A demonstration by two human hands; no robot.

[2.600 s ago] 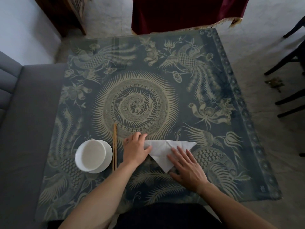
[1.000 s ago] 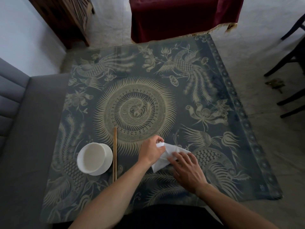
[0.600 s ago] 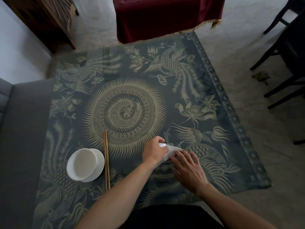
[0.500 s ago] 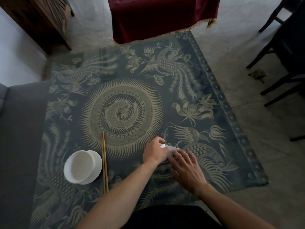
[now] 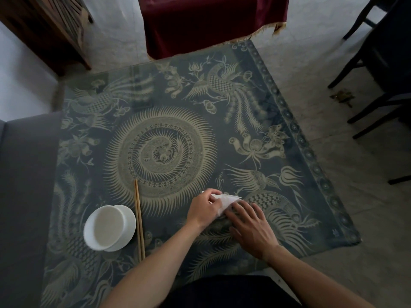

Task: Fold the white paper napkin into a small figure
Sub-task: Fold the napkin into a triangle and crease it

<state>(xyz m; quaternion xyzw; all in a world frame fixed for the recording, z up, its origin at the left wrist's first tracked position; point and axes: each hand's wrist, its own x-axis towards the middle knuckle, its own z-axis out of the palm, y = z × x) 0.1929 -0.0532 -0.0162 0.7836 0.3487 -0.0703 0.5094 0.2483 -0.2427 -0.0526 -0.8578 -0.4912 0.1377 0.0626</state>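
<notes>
A small white paper napkin [image 5: 225, 202], already folded into a compact pointed shape, is seen near the front edge of the dark blue worktop [image 5: 169, 152], which is covered with a pale gold pattern of birds, flowers and a large central spiral. The napkin lies between the two hands and is mostly covered by them; only a narrow white wedge with a tip pointing to the right is visible.

The left hand [image 5: 205, 210] is curled closed around the napkin's left portion, with thumb and fingers pinched on the paper; a small white corner shows beyond the knuckles. The right hand [image 5: 250, 225] is laid flat and spread, its fingertips [image 5: 232, 207] pressed down on the napkin's right side. Whether any paper is gripped under this hand cannot be told; it appears to be pressing only. Both forearms are bare and extend from the lower edge of the view.

To the left, well apart from the napkin, a round white ceramic bowl [image 5: 106, 227] is set on a white saucer [image 5: 130, 221], and a pair of light wooden chopsticks [image 5: 139, 218] is laid just beside it, lengthwise away from the person. A grey upholstered seat [image 5: 24, 185] adjoins the worktop on the left. A dark red cloth with gold fringe [image 5: 211, 23] hangs beyond the far edge, and dark chair legs [image 5: 367, 101] are seen at the right.
</notes>
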